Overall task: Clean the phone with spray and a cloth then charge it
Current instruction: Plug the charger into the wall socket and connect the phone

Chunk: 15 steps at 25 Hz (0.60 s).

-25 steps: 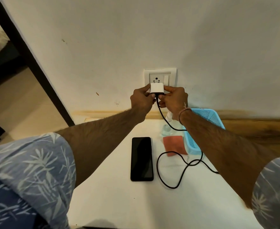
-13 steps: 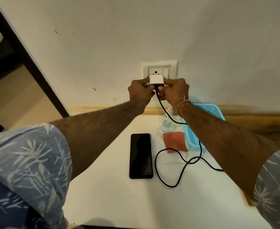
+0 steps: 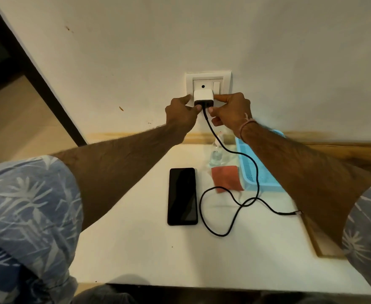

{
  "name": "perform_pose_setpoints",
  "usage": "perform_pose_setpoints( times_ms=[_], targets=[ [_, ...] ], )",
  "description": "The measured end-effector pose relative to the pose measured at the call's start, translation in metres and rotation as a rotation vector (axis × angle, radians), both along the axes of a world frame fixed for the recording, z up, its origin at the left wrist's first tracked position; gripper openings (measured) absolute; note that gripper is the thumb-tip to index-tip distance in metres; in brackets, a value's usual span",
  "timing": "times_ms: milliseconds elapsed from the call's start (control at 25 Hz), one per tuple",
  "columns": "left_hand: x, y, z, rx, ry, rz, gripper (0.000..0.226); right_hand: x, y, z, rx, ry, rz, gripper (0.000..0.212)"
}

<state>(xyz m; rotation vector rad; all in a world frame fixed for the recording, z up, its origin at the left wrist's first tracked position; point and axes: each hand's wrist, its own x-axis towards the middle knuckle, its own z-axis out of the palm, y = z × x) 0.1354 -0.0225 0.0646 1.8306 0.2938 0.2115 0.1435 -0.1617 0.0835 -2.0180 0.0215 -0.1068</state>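
Left hand (image 3: 181, 115), right hand (image 3: 230, 110) — on charger (image 3: 203, 95)

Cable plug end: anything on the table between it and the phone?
Only the cable's own loop lies between the plug end and the phone. The cloth, bottle and basket sit further back, off that line. The left hand and right hand pinch the charger at the wall socket.

Both hands, left hand (image 3: 181, 115) and right hand (image 3: 231, 111), pinch the white charger (image 3: 203, 96) against the wall socket (image 3: 208, 83), frame centre; phone (image 3: 182, 195) lies below.
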Motion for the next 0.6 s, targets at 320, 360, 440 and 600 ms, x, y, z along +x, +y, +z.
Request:
perform_pose_setpoints(
  times_ms=[320, 360, 440, 600],
  targets=[
    [-0.104, 0.062, -0.064, 1.020, 0.028, -0.878, 0.068, -0.096, -0.112, -0.022, -0.474, -0.198, -0.052, 0.024],
    [-0.114, 0.065, -0.073, 1.144, 0.030, -0.984, 0.080, -0.109, -0.124, -0.035, -0.532, -0.172, -0.036, 0.028],
    [-0.127, 0.067, -0.089, 1.404, 0.040, -1.132, 0.104, -0.129, -0.146, -0.066, -0.727, -0.114, 0.081, 0.024],
    [-0.133, 0.057, -0.096, 1.661, -0.058, -1.179, 0.117, -0.148, -0.170, -0.105, -1.046, 0.096, 0.305, 0.036]
  ],
)
